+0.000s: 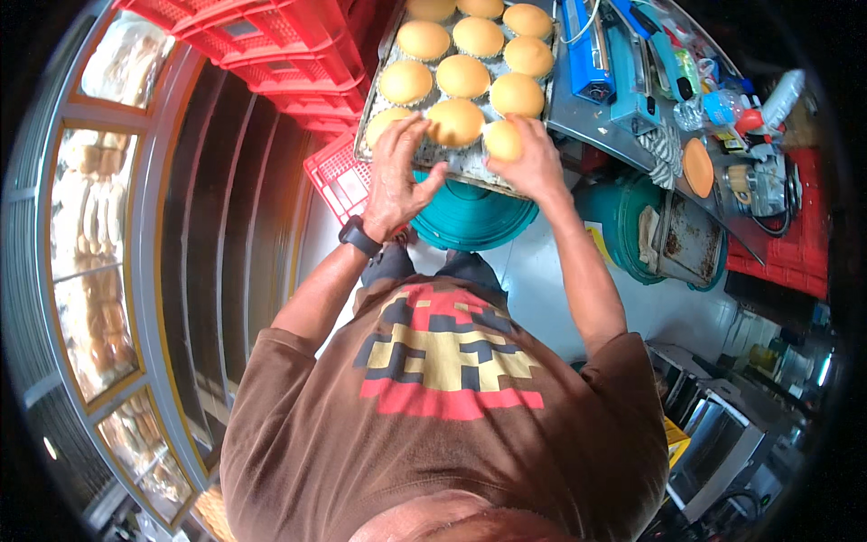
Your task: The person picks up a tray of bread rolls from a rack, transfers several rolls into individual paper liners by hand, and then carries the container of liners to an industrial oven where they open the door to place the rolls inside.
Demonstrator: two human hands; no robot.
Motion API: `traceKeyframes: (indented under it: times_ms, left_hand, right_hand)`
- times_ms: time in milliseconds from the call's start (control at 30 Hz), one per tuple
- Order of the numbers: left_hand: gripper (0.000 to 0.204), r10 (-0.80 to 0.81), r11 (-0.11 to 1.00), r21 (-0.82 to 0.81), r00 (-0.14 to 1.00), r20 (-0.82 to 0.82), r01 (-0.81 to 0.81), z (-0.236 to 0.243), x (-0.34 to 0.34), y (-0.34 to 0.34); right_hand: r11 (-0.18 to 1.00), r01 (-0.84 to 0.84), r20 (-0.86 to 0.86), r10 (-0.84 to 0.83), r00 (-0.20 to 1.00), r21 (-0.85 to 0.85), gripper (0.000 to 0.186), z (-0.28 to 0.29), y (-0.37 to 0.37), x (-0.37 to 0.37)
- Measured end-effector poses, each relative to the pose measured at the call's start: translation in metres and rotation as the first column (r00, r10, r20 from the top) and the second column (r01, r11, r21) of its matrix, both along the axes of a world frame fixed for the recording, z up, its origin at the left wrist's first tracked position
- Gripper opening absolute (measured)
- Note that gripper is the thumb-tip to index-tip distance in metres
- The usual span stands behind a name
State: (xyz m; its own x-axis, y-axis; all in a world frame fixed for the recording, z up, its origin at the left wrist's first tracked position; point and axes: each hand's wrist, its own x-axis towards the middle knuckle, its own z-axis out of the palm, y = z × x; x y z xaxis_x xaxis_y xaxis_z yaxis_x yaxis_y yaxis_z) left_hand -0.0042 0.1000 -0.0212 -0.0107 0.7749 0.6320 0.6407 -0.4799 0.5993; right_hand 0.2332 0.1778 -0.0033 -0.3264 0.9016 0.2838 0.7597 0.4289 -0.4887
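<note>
The back row of cakes (480, 7) is being cut off by the upper edge, with the red crates (262, 41); the front-left cake (378, 125) is being partly covered by the left hand (397, 172), the front-right cake (502, 142) by the right hand (537, 164), the green bin (474, 221) by the tray (468, 163)

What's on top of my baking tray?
Rows of golden cakes sit on the tray. Your right hand grasps one near cake; your left hand partly covers another. The tray's surface directly beneath the cakes is hidden.
</note>
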Motion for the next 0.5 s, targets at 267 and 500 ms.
traceKeyframes:
  times_ms: [267, 500]
  left_hand:
    - [0.102, -0.209, 0.884, -0.209, 0.752, 0.625, 0.419, -0.018, 0.080, -0.025]
    - [0.100, -0.222, 0.796, -0.180, 0.556, 0.801, 0.578, -0.021, 0.076, -0.022]
  right_hand:
    - [0.741, -0.427, -0.630, 0.007, 0.777, -0.518, 0.076, 0.008, -0.038, 0.012]
    - [0.657, -0.480, -0.744, -0.189, 0.641, -0.581, 0.067, 0.000, -0.058, 0.012]
